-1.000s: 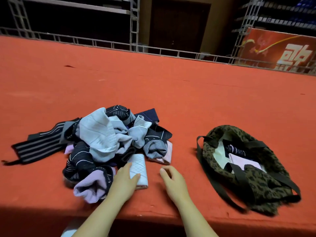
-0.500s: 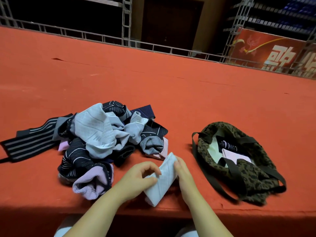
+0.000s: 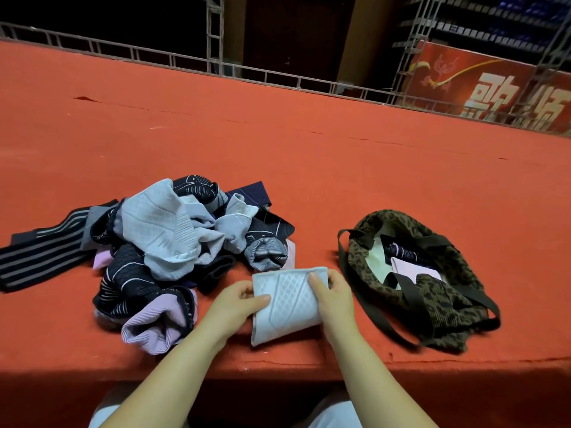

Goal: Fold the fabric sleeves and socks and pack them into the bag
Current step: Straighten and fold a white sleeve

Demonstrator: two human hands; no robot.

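A pale blue fabric sleeve (image 3: 285, 304) with a diamond weave is held flat just above the red table's front edge. My left hand (image 3: 233, 304) pinches its left side and my right hand (image 3: 332, 296) grips its right side. A pile of sleeves and socks (image 3: 160, 248), pale blue, dark patterned and lilac, lies to the left. A leopard-print bag (image 3: 432, 310) with dark straps lies open to the right, with a pink folded piece (image 3: 411, 268) and a dark striped piece (image 3: 398, 251) inside.
The red felt table (image 3: 309, 156) stretches far back to a metal railing (image 3: 278, 77). A dark striped sleeve (image 3: 40, 251) trails left out of the pile. A red banner (image 3: 494, 88) and shelving stand beyond the railing.
Both hands took the pale blue sleeve off the table by the pile, lifted it and turned it from a tilted strip to a flat rectangle held between them.
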